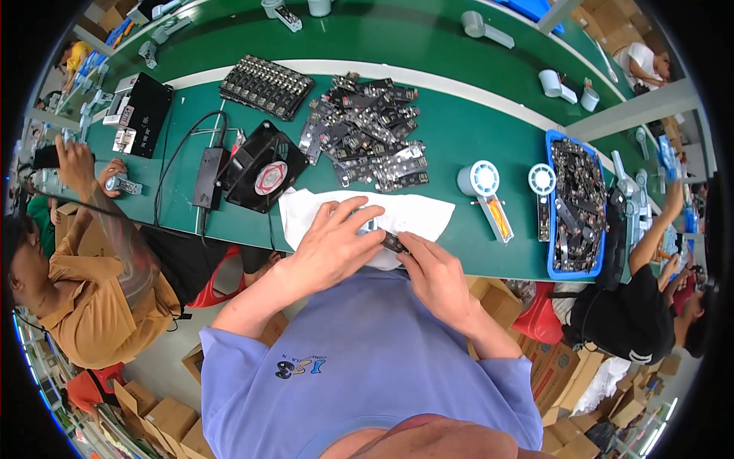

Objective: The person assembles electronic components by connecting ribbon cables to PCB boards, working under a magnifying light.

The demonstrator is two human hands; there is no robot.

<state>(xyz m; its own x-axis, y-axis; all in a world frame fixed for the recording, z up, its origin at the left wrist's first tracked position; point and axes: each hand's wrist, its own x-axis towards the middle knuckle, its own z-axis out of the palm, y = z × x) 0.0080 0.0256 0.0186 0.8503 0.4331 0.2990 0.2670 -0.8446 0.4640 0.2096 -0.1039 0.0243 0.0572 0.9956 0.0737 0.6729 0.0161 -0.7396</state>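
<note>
Lying beside the adapter (208,182), the black fan (269,176) stands left of the white cloth (420,213). Over the cloth, the left hand (336,241) bends its fingers around a pale blue part (370,226), and the right hand (437,277) pinches the board (393,242) beside it between thumb and fingers. Rightward come a handle (493,218) with orange wires and the blue tray (550,256).

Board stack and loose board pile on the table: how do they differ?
The board stack forms a neat, slanted block, while the loose pile is a jumble of boards lying at many angles. The loose pile spreads over more of the table than the board stack. The board stack lies to the left of the loose pile. Both are mostly dark circuit boards on the green table.
</note>
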